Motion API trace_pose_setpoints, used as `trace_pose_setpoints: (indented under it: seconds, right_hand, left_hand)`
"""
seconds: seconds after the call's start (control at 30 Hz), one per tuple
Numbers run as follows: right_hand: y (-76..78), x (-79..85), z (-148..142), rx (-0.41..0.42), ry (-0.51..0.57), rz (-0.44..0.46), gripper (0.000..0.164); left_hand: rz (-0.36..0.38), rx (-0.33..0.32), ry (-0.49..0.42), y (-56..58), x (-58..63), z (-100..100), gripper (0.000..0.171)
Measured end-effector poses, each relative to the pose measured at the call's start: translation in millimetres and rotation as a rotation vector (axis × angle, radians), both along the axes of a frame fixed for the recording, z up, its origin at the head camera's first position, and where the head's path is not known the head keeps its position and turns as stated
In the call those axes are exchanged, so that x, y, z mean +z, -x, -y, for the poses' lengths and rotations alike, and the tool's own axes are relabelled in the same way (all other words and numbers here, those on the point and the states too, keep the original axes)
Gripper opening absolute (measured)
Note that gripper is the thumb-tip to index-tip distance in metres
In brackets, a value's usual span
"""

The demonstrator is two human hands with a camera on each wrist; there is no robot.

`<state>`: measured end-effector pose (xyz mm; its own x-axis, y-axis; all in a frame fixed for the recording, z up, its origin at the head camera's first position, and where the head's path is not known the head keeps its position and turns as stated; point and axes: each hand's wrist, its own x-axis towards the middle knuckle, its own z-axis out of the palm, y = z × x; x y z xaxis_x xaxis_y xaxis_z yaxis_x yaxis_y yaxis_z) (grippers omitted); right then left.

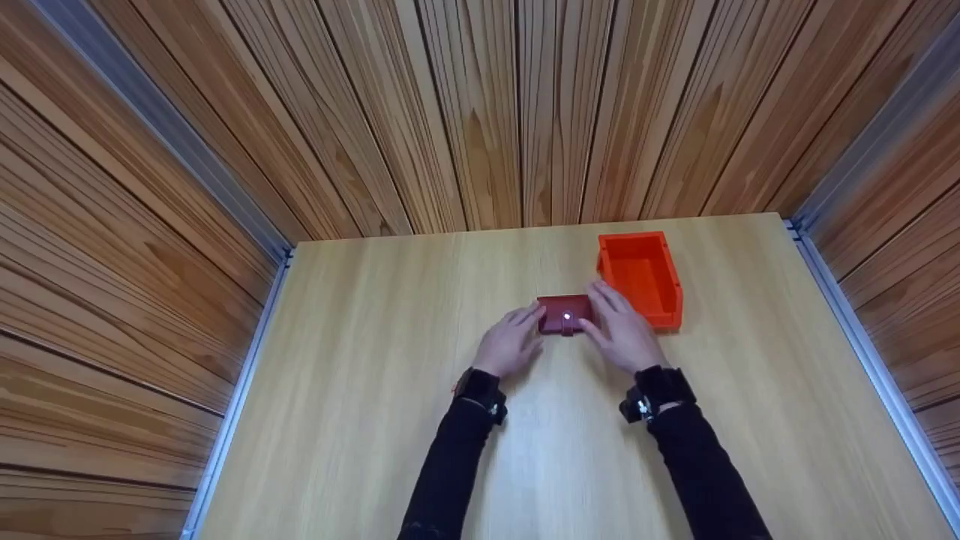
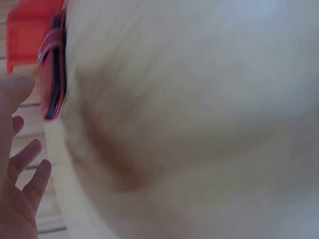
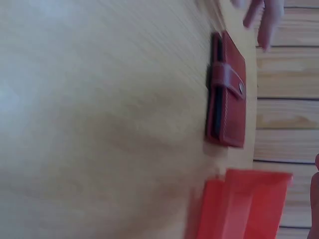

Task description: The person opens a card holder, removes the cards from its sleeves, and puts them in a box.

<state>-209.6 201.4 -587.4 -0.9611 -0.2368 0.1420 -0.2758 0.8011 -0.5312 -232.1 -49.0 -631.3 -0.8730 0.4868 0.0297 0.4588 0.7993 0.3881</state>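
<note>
A dark red leather wallet (image 1: pixel 564 314) with a snap strap lies closed on the light wooden table (image 1: pixel 360 390). My left hand (image 1: pixel 512 343) lies just left of it, its straight fingers reaching the wallet's left edge. On the other side my right hand (image 1: pixel 621 330) has its fingers stretched along the wallet's right edge. Neither hand grips it. The left wrist view is blurred: the left hand (image 2: pixel 20 169) has its fingers spread, a little apart from the wallet (image 2: pixel 52 79). The right wrist view shows the wallet (image 3: pixel 230 94) lying flat, with the left hand's fingertips (image 3: pixel 264 20) beyond it.
An orange plastic bin (image 1: pixel 640 277) stands open right behind my right hand, close to the wallet; the same orange bin (image 3: pixel 244 204) appears in the right wrist view. Wood-panelled walls with metal rails enclose the table on three sides.
</note>
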Motion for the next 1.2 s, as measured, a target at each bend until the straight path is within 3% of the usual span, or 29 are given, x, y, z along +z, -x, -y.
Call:
trace_pose_setpoints:
  seconds: [0.2, 0.3, 0.53, 0.77, 1.0, 1.2]
  right_hand:
    - [0.2, -16.4, 24.0, 0.024, -0.036, 0.058, 0.070]
    - [-0.4, -27.4, 27.7, 0.029, -0.049, 0.060, 0.071]
    - [-5.4, -48.8, 27.8, 0.001, -0.081, 0.064, 0.074]
    - [-7.7, -53.9, 28.5, -0.007, -0.091, 0.096, 0.067]
    - [-8.8, -51.1, 24.8, 0.000, -0.090, 0.112, 0.064]
    - [-8.8, -49.3, 21.1, 0.015, -0.079, 0.085, 0.059]
  left_hand:
    - [-0.134, -0.037, 0.164, -3.6, -7.9, -12.5, 0.058]
    - [-0.142, -0.041, 0.189, -5.3, -9.3, -11.9, 0.058]
    - [-0.089, -0.052, 0.185, -10.9, -11.2, -10.6, 0.060]
    - [-0.039, -0.070, 0.179, -11.9, -8.6, -11.2, 0.061]
    - [-0.089, -0.097, 0.180, -15.3, -11.6, -10.8, 0.058]
    - [-0.105, -0.122, 0.124, -23.2, -10.7, -15.4, 0.056]
